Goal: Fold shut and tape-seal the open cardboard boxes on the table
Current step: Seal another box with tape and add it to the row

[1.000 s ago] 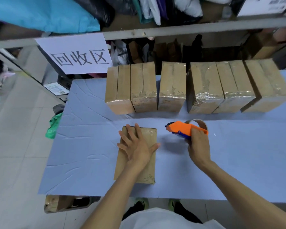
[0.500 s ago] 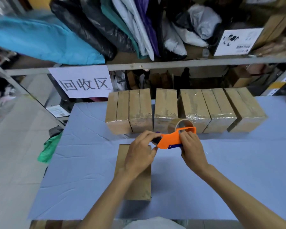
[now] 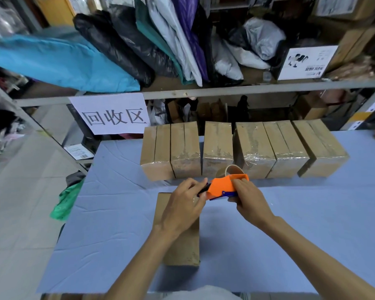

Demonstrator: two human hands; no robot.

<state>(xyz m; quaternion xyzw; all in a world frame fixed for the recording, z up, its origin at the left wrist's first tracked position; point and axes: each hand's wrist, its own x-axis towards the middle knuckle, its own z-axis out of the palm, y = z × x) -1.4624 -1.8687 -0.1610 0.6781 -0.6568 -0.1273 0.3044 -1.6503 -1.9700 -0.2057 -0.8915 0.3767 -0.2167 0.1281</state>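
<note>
Gripping the orange plastic tape dispenser (image 3: 223, 187), the right hand (image 3: 250, 202) holds it over the far end of the plain cardboard box (image 3: 182, 250) on the creased blue surface (image 3: 290, 234) — the left hand (image 3: 182, 208) pinching its front end — before glossy taped boxes (image 3: 253, 148) and a paper sign (image 3: 113, 114) reading 回收区.

The bench (image 3: 312, 234) was covered in a wrinkled blue sheet. Along its far edge stood a row of six cardboard boxes (image 3: 217, 148), side by side. The two on the left touched, narrow gaps flanked the third, and the three on the right were pressed together and slanted toward the far right corner. Clear tape glinted on their tops. A single cardboard box (image 3: 186, 252) lay flat left of the bench's middle, lengthwise from near edge to far, apart from the row.
</note>
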